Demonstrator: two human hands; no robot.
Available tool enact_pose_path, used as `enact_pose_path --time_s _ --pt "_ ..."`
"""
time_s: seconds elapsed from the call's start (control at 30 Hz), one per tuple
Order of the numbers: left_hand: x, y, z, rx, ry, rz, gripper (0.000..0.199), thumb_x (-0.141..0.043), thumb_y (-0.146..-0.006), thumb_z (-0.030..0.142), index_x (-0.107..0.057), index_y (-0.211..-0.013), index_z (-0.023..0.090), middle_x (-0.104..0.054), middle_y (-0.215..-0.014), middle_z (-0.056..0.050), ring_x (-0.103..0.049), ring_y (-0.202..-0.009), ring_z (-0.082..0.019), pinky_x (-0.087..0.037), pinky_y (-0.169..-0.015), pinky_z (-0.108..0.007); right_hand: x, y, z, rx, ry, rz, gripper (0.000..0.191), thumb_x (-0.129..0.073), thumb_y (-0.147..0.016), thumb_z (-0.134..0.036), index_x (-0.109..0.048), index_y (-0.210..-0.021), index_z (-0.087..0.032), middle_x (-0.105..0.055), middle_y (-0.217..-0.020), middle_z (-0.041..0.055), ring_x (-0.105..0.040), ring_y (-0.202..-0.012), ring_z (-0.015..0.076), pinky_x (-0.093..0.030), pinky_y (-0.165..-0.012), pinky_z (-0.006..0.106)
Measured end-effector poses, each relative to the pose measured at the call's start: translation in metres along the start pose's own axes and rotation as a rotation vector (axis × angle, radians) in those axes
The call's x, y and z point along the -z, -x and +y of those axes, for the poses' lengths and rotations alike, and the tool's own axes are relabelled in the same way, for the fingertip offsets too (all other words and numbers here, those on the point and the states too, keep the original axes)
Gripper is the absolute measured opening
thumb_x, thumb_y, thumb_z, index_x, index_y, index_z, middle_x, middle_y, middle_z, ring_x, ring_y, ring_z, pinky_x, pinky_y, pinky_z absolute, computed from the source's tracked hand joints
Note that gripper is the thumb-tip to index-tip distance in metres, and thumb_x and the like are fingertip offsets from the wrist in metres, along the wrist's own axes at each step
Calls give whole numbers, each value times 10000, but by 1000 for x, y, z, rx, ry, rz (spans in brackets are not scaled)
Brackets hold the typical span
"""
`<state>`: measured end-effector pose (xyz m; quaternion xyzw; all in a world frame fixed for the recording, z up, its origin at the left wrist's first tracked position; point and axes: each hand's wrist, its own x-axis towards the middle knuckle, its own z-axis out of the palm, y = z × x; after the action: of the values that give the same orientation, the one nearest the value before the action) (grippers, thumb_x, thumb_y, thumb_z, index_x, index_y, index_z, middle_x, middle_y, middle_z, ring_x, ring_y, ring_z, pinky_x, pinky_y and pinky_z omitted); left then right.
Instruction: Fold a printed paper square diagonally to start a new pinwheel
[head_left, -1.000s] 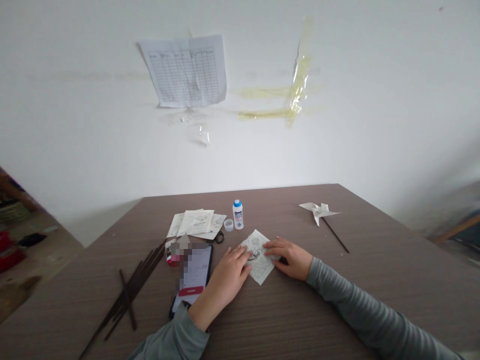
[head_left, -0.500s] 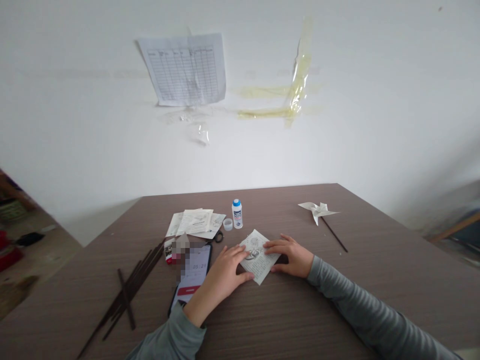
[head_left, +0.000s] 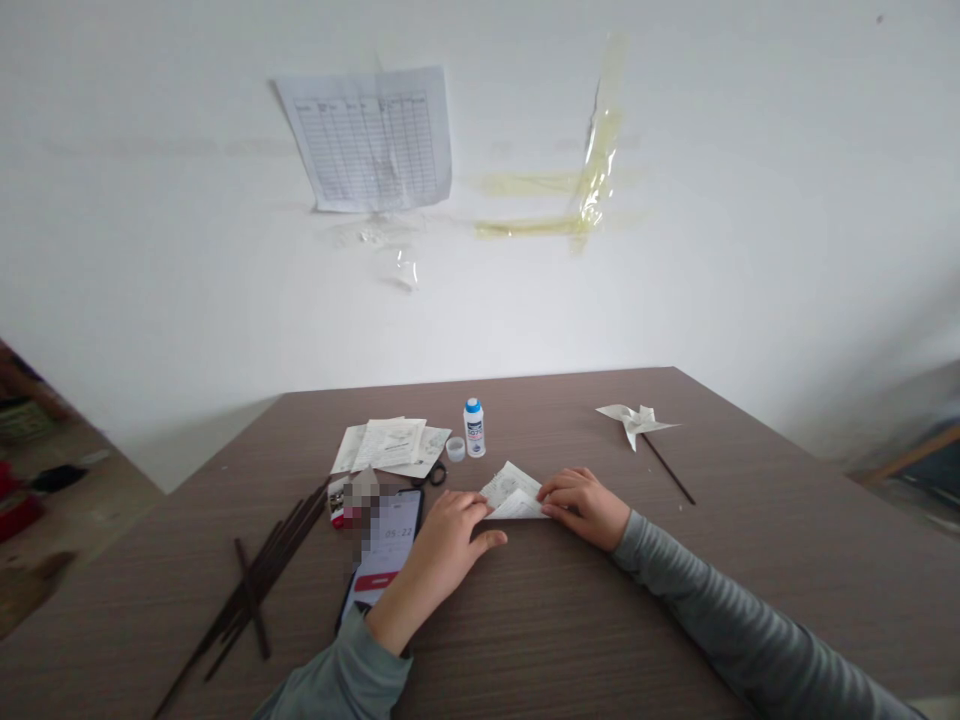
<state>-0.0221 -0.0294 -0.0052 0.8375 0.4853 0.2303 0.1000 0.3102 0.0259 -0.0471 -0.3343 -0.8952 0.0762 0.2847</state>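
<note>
A smooth white plastic bottle (head_left: 475, 430) with a blue cap stands upright on the wood-grained brown table (head_left: 600, 620). Just nearer the person than the bottle and slightly to its right lies the printed paper (head_left: 508, 484), thin and matte, folded into a rough triangle with its peak toward the bottle, a straight crease along the near side and a smaller flap overlapping the front. The left hand (head_left: 448, 540) rests its fingertips at the triangle's left corner, its thumb spread away from the fingers; the right hand (head_left: 589, 510) pinches the right corner between bent fingers and thumb. Close at the bottle's left sits a small translucent round cup (head_left: 456, 449), and beyond it on that side are flat, overlapping paper sheets (head_left: 386, 444). Nearer and left of the bottle lie a glossy, slab-shaped phone (head_left: 397, 540), partly blurred over, and farther left a bundle of slender dark sticks (head_left: 262, 575), one laid across the others. Well to the bottle's right rests a pinwheel (head_left: 636, 420), its pale paper blades pointed, on a straight dark rod (head_left: 669, 470).
</note>
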Motion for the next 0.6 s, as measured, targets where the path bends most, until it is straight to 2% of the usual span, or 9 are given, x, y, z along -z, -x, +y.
enact_pose_path --time_s 0.07,0.17,0.33,0.43,0.53,0.6 --pt "1 0 2 -3 -21 18 112 -883 -1170 251 -990 -1178 282 -986 -1299 -95 -906 -1272 -331 -724 -1216 -490 1 -1 -1 17 3 10 316 -734 -1281 -309 -954 -1053 -314 -1012 -1196 70 -951 -1116 314 -707 -1103 517" --pt "3 -2 7 1 -58 24 239 -784 -1207 191 -971 -1075 259 -983 -1184 -87 -908 -1175 -307 -714 -1162 -459 1 -2 -5 1 12 36 300 -720 -1274 -298 -929 -1062 -325 -1010 -1157 58 -955 -1082 319 -703 -1118 536" --pt "7 -7 14 100 -87 23 318 -741 -1191 163 -893 -926 251 -948 -1034 -97 -908 -1087 -335 -697 -1124 -477 1 -1 -12 -105 48 46 253 -754 -1258 -375 -908 -1060 -344 -950 -1008 40 -935 -989 321 -662 -1270 595" --pt "10 -9 19 151 -87 26 269 -716 -1183 151 -885 -1008 266 -952 -1057 -89 -923 -1124 -351 -690 -1153 -497 -1 -1 -14 -174 80 41 335 -704 -1273 -382 -894 -1008 -307 -927 -966 48 -917 -954 314 -612 -1328 635" --pt "10 -10 22 178 -77 29 258 -696 -1173 123 -893 -1115 280 -974 -1131 -76 -937 -1179 -343 -694 -1201 -510 -6 -2 -14 -212 103 51 417 -653 -1292 -395 -866 -950 -288 -927 -970 64 -897 -951 303 -611 -1299 612" --pt "9 -10 21 175 -63 48 310 -685 -1161 95 -911 -1256 286 -992 -1248 -80 -936 -1253 -341 -693 -1248 -529 -9 -3 -14 -234 113 54 446 -634 -1305 -415 -851 -935 -291 -920 -949 64 -879 -930 294 -619 -1269 583"
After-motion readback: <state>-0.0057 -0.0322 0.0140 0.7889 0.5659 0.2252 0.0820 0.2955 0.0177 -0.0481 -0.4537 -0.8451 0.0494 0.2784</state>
